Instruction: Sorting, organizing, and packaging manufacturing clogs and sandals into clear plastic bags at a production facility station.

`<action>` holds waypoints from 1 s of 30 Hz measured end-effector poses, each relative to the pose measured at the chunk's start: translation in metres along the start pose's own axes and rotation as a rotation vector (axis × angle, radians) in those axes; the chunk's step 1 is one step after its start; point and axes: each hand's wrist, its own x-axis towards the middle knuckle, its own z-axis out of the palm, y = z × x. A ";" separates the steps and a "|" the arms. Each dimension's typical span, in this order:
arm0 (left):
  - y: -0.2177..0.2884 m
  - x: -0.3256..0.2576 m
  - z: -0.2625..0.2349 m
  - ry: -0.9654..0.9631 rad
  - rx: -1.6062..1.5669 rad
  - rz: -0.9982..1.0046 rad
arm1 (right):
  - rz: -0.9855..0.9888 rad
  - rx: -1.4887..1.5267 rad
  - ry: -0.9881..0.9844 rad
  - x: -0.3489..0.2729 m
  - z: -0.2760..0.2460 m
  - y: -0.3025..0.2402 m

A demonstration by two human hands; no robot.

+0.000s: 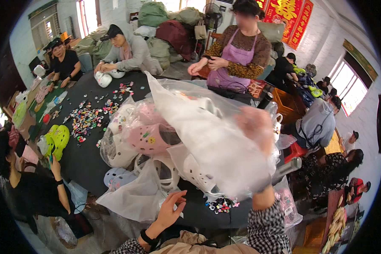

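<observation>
My left hand (pixel 171 210) is open at the near table edge, its fingers apart, beside a translucent plastic bag (pixel 135 194). My right hand (pixel 256 127) is raised over the right side of the pile, smeared by motion. A large whitish plastic bag (pixel 207 139) stretches across my right forearm, blurred along with that hand, which appears to grip it. The bag hides most of the forearm. Under and beside it lie bagged clogs: a pink clog (pixel 150 139) with small charms, a white clog (pixel 114 150) and a pale blue clog (pixel 116 177).
Colourful shoe charms (pixel 93 116) are scattered over the black table (pixel 86 158), with another heap (pixel 222 205) near me. Lime-green clogs (pixel 57 139) are by a person at left. A person in a purple apron (pixel 233 63) stands opposite. A metal flask (pixel 288 167) is at right.
</observation>
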 end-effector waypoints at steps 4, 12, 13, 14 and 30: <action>0.021 0.016 0.031 -0.362 -0.017 0.172 | -0.088 0.005 0.344 -0.114 -0.057 -0.149; 0.033 -0.021 0.141 -1.473 0.306 0.437 | -0.257 -0.589 0.506 -0.429 -0.140 -0.218; 0.020 -0.034 0.164 -1.585 0.153 0.272 | -0.170 -0.807 0.702 -0.461 -0.139 -0.219; 0.015 -0.048 0.183 -1.652 0.080 0.206 | -0.244 -0.940 0.476 -0.490 -0.152 -0.227; -0.049 -0.147 0.393 -1.816 0.592 0.220 | 0.171 -0.433 1.604 -0.763 -0.245 -0.177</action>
